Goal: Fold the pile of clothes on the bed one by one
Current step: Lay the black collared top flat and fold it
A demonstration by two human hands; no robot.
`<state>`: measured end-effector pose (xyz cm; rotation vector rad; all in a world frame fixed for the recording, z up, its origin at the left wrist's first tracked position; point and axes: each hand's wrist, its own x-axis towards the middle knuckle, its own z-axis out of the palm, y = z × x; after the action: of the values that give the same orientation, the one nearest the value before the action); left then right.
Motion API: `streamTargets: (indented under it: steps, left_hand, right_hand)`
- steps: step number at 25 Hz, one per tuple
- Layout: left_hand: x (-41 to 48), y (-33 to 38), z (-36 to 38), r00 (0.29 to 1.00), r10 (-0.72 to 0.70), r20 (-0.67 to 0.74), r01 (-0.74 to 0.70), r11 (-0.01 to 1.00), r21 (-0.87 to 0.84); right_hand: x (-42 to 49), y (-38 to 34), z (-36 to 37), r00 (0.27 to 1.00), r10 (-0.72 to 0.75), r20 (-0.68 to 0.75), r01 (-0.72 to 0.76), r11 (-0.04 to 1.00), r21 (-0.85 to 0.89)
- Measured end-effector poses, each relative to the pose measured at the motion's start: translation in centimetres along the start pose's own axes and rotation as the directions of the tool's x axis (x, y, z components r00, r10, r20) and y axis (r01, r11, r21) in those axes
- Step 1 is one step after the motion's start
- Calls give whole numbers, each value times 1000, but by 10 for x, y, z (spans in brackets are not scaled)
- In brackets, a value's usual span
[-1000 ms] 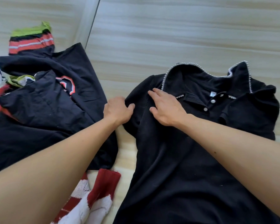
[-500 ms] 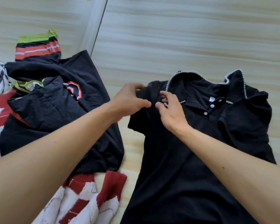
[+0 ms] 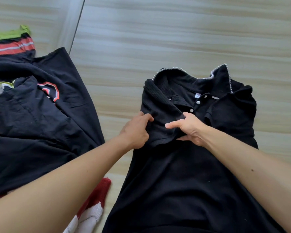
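We find the black polo lying face up on the bed, collar at the far end. Its sleeve on our left is folded inward over the chest, beside the buttons. The left hand grips the sleeve's outer fold, fingers curled into the cloth. The right hand pinches the sleeve's hem, thumb on top, fingers tucked beneath. The pile of mostly dark garments lies to the left, apart from the polo. A red-and-white knit shows at its near edge and a striped piece at its far edge.
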<state>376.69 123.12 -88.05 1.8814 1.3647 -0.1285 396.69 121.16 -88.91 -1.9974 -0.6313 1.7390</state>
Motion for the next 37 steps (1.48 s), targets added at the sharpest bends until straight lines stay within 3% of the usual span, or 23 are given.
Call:
streamTargets:
  steps: [3, 5, 8, 10, 11, 12, 13, 15, 16, 17, 19, 20, 22, 24, 26, 28, 31, 32, 34, 35, 36, 37]
  left_hand:
    - [7, -4, 3, 998, 58, -2, -56, 975, 215]
    - [8, -2, 9, 999, 27, 35, -38, 937, 347]
    - [10, 13, 15, 975, 152, -165, -62, 889, 454]
    - [22, 28, 21, 938, 281, -201, -135, 834, 536]
    - [30, 32, 25, 950, 261, -170, -134, 835, 534]
    - [37, 34, 29, 967, 215, -134, -116, 848, 517]
    - [44, 36, 31, 976, 186, -115, -103, 855, 507]
    - [55, 42, 28, 946, 263, -193, -129, 845, 518]
    - [65, 47, 22, 905, 323, -277, -135, 836, 531]
    - [79, 53, 12, 869, 337, -362, -115, 850, 514]
    - [112, 66, -13, 870, 203, -450, 9, 905, 426]
    - [130, 73, -24, 890, 94, -446, 104, 911, 400]
    - [157, 87, -37, 902, -55, -429, 255, 869, 424]
    - [172, 99, -43, 907, -42, -418, 247, 859, 448]
    - [180, 107, -50, 929, -20, -369, 169, 911, 375]
    - [184, 109, -57, 959, -57, -276, 167, 905, 391]
    - [191, 113, -61, 960, -103, -260, 211, 877, 431]
    - [193, 117, -64, 929, -130, -348, 251, 910, 329]
    - [201, 127, -75, 828, -292, -478, 298, 952, -67]
    - [204, 131, -82, 804, -374, -463, 249, 918, -309]
    - [206, 133, -87, 821, -406, -400, 165, 841, -516]
    - [207, 130, -89, 862, -383, -332, 110, 781, -615]
  right_hand:
    - [1, -2, 5, 980, -114, -161, 126, 990, 70]
    - [-3, 1, -1, 914, -280, -293, 236, 956, -175]
    - [-7, 11, -16, 660, -675, -330, 381, 680, -627]
    - [-2, 13, -33, 511, -792, -333, 327, 537, -778]
    - [2, 14, -45, 481, -802, -354, 260, 516, -816]
    - [8, 15, -58, 493, -786, -374, 189, 517, -835]
    - [12, 17, -72, 548, -738, -394, 124, 538, -834]
    - [19, 23, -98, 686, -612, -395, 38, 572, -820]
    - [22, 24, -108, 695, -613, -375, 39, 554, -832]
    - [24, 21, -118, 660, -657, -364, 59, 528, -847]
    - [33, 2, -137, 571, -724, -386, 89, 523, -848]
    - [40, -11, -146, 566, -712, -415, 98, 558, -824]
    - [55, -36, -158, 653, -609, -450, 107, 662, -742]
    - [68, -51, -158, 765, -478, -431, 98, 749, -656]
    - [74, -60, -156, 817, -372, -441, 84, 834, -546]
    - [76, -68, -163, 807, -311, -503, 78, 899, -431]
    - [70, -75, -176, 718, -417, -557, 142, 872, -469]
    - [68, -76, -180, 678, -476, -561, 174, 845, -506]
    - [69, -75, -189, 606, -565, -560, 198, 789, -582]
    - [71, -73, -194, 615, -569, -546, 195, 780, -594]
    - [73, -70, -200, 655, -555, -512, 209, 785, -584]
    - [76, -66, -207, 707, -536, -461, 246, 798, -551]
